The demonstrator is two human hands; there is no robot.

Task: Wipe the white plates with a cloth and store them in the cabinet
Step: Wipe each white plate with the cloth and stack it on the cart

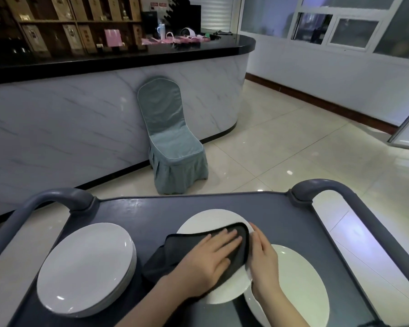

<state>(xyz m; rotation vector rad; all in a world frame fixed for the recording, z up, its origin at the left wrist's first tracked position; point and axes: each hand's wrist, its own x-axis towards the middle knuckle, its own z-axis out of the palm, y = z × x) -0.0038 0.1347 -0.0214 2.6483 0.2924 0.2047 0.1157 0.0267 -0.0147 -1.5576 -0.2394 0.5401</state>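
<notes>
Head view: a dark grey service cart with a flat top [151,208] and rounded grey tubular handles [54,197] is shown in the foreground.

1. A single round white ceramic plate [198,223] is located at the middle of the cart top. Its right near edge overlaps a second round white plate [300,286], which lies at the right near corner.
2. A dark grey, nearly black microfibre cloth [170,253] is laid across the middle plate. One end is draped off the plate's left edge onto the cart top.
3. The left hand [208,258] is placed flat on the cloth, palm down, with the fingers straight and slightly spread. The cloth is pressed against the plate and is not pinched.
4. The right hand [263,258] is set edge-on against the right rim of the middle plate, just beside the cloth, with the fingers extended. The thumb is hidden, so a hold under the rim cannot be confirmed.
5. A stack of round white plates [85,267] is positioned at the left of the cart top, apart from the cloth.

A chair in a grey-green fabric cover [170,142] is stood against a white marble-patterned counter with a black top [80,109], on glossy cream floor tiles [293,147].
</notes>
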